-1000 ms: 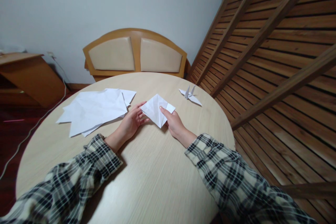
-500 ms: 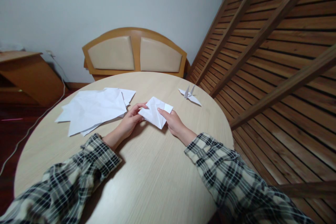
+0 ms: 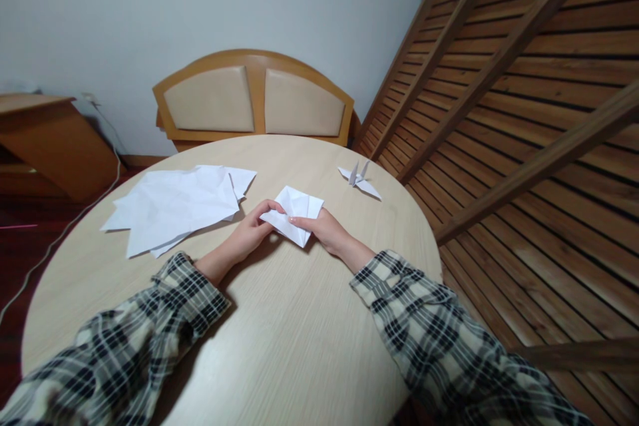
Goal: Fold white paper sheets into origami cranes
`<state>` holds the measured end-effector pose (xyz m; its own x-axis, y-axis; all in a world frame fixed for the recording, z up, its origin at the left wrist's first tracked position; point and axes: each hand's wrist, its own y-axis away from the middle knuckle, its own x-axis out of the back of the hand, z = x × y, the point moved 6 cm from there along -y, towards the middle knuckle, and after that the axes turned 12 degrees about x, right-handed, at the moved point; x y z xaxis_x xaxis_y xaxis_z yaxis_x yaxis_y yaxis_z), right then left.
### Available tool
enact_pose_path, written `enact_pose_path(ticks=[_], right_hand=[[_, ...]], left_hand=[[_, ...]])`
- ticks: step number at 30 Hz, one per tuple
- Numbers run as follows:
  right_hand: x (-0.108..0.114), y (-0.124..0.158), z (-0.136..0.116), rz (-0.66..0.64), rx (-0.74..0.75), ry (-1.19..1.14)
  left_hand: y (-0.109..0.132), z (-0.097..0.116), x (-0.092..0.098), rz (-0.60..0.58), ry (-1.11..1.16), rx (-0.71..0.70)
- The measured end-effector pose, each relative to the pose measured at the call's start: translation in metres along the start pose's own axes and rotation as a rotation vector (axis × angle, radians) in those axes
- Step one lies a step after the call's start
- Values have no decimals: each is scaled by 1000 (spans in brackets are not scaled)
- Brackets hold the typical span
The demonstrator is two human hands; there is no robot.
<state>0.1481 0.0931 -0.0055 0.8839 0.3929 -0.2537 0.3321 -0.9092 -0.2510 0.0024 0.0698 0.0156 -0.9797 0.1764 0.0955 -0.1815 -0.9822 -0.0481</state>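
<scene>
Left hand (image 3: 248, 231), right hand (image 3: 322, 229) pinch folded paper (image 3: 294, 213) on table (image 3: 279, 339).

You have two hands in view, the left hand (image 3: 248, 234) and the right hand (image 3: 325, 231), and two plaid sleeves (image 3: 150, 339). Count one part-folded sheet (image 3: 294, 208) and one finished crane (image 3: 360, 178). The loose sheets (image 3: 174, 203) make one pile; they overlap too much for an exact count, but you can see at least four. There is one table (image 3: 299, 339), one chair (image 3: 254, 101) with two pads, one cabinet (image 3: 44, 140), one cable (image 3: 60, 239) and one slatted frame (image 3: 524, 113).
</scene>
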Motion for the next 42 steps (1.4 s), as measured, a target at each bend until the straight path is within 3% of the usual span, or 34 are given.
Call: enact_pose_path(ticks=[5,8,13,23,31,39,42], right_hand=[[0,-1,2,5,7,1],[1,-1,1,33,22,9],[3,-1,2,64,46,11],[11,-3,6,51,-43,-27],[5,2,-1,-17,24,41],[9,-1,11,6,5,75],[8,0,8,-4,-4,37]], left_hand=[[-1,-1,0,25,-9,2],[-1,-2,2,55,99,29],[-3,-11,0,8,273,111],[-2,-1,0,29,-106,-13],[-1,6,-1,34,-262,-174],[-5,-5,6,5,-32,37],[-4,-7,9,-11,41,46]])
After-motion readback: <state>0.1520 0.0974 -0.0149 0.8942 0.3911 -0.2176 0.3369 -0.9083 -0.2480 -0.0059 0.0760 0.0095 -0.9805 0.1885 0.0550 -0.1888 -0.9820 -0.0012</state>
